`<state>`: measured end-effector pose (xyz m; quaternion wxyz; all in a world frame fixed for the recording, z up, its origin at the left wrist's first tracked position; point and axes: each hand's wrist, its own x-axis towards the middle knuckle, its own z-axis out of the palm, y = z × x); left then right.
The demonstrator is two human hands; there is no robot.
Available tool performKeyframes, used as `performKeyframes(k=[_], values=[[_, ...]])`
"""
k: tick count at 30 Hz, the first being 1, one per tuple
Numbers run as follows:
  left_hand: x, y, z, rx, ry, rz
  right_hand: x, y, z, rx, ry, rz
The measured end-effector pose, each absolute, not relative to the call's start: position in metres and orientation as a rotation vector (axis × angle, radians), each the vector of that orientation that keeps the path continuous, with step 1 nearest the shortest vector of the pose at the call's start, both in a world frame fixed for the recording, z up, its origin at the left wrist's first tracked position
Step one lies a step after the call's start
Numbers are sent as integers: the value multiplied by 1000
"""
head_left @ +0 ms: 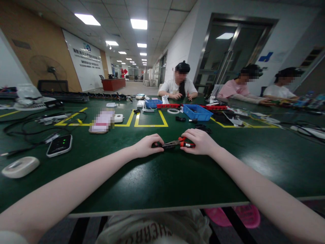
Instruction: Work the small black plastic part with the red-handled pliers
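Note:
My right hand (199, 140) is closed round the red-and-black handles of a pair of long-nose pliers (187, 144). The jaws point left, toward my left hand (149, 145). Between thumb and fingers, that hand pinches a small black part (157, 145), whose exact kind I cannot make out. The plier tips reach this part or lie right beside it; whether they grip it is too small to tell. Both hands are low over the green table (152, 179). Just beyond my right hand lie some black pieces (203, 128).
A blue bin (197, 112) stands beyond my hands, with black connectors (180, 119) beside it. To the left lie a phone (102, 121), a black-faced device (59, 145), a white case (20, 167) and loose cables (22, 127). Three people sit across the table.

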<state>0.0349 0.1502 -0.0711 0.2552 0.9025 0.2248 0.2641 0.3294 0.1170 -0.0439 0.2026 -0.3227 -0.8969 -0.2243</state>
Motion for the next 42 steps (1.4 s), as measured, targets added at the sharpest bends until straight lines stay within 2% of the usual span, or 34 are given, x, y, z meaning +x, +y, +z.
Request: performKeyframes(k=[30, 42], values=[[35, 148, -71, 2512, 646, 717, 332, 121, -44, -894, -2520, -641], [37, 137, -60, 2823, 826, 562, 326, 117, -43, -853, -2529, -675]])
